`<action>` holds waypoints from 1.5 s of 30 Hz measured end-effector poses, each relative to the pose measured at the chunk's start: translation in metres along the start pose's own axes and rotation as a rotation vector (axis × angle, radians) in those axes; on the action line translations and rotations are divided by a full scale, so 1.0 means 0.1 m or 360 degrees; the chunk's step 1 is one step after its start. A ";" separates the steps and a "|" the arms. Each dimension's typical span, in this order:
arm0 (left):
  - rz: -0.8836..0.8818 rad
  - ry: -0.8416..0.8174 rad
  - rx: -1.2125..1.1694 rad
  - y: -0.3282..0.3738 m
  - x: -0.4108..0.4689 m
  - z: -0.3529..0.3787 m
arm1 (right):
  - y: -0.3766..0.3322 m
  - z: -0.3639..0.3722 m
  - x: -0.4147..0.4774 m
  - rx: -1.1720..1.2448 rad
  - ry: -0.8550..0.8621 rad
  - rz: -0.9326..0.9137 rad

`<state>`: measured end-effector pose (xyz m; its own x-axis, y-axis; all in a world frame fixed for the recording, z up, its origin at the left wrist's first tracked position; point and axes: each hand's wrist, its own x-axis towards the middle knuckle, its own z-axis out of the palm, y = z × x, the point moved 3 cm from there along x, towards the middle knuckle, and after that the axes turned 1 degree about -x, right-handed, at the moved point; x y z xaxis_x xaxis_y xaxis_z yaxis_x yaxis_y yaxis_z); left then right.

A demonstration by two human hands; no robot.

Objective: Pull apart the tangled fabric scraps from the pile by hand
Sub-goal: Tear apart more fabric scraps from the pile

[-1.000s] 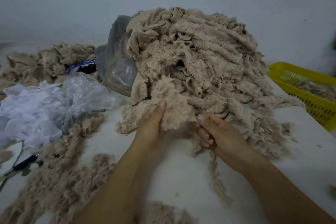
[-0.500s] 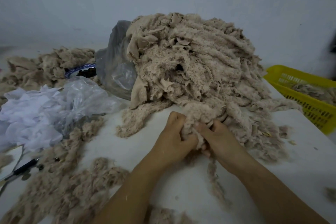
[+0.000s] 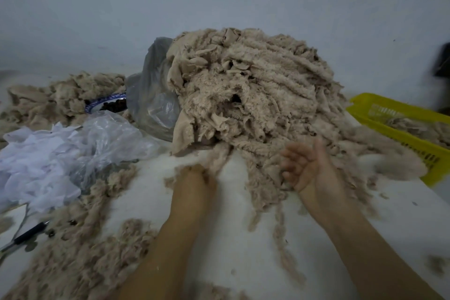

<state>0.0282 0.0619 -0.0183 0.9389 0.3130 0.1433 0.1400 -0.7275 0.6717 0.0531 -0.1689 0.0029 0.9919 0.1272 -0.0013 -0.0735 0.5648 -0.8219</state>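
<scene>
Left hand [image 3: 194,178] drawn aside, grip under scraps [image 3: 220,159]; right hand [image 3: 307,168] blurred.

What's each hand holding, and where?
Left hand grips the near end of a fleece strip hanging from the pile; right hand, loosely curled, holds nothing.

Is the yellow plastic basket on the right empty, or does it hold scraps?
Not empty: beige fluffy fabric scraps lie inside the yellow plastic basket.
</scene>
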 end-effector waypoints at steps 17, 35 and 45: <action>-0.0042 -0.0946 -0.1455 0.51 -0.44 0.18 | 0.19 0.23 -0.16 -0.0725 -0.0308 0.0152; -0.0206 -0.0698 -0.2155 0.34 -0.24 0.18 | 0.27 0.34 -0.24 -0.1220 -0.0453 0.0020; -0.0142 -0.0649 -0.1803 0.40 -0.25 0.15 | -0.38 -0.08 0.03 0.0647 0.0034 -0.0355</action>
<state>0.0151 0.0164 -0.0058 0.9988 -0.0296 -0.0389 0.0460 0.2989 0.9532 0.0600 -0.1960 0.0293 0.9897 -0.0477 0.1351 0.1111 0.8508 -0.5135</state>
